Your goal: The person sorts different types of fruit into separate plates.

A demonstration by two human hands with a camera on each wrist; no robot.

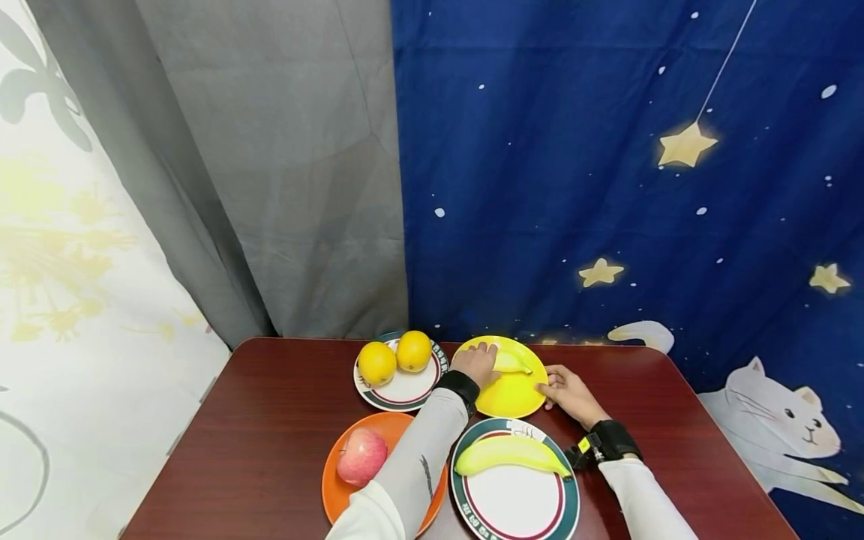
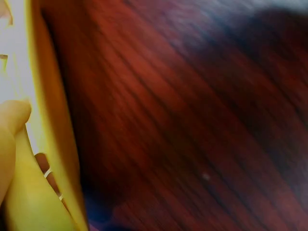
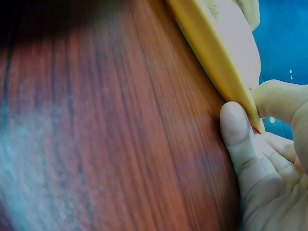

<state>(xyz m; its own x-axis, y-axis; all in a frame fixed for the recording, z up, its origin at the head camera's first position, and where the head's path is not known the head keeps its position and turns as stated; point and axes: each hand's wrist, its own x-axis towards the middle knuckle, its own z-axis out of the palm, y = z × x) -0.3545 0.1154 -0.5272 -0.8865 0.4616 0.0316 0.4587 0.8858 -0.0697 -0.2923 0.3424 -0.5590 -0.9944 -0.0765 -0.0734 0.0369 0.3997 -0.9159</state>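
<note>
A yellow plate (image 1: 511, 397) stands at the back of the table, a banana (image 1: 511, 363) on it. My left hand (image 1: 477, 365) reaches over its left side and grips the banana. In the left wrist view the thumb lies along the banana (image 2: 36, 202), and parts of other fingers (image 2: 42, 162) show beyond it. At the plate's right edge, my right hand (image 1: 570, 391) pinches the rim. The right wrist view shows thumb and fingers of the right hand (image 3: 269, 163) on either side of the yellow plate's rim (image 3: 216, 62).
Two oranges (image 1: 376, 364) sit on a patterned white plate (image 1: 405, 390) at back left. Another banana (image 1: 509, 455) lies on a green-rimmed plate (image 1: 514, 502) in front. Under my left forearm is an orange plate (image 1: 336, 495) with an apple (image 1: 362, 457). Curtains (image 1: 540, 187) hang behind the table.
</note>
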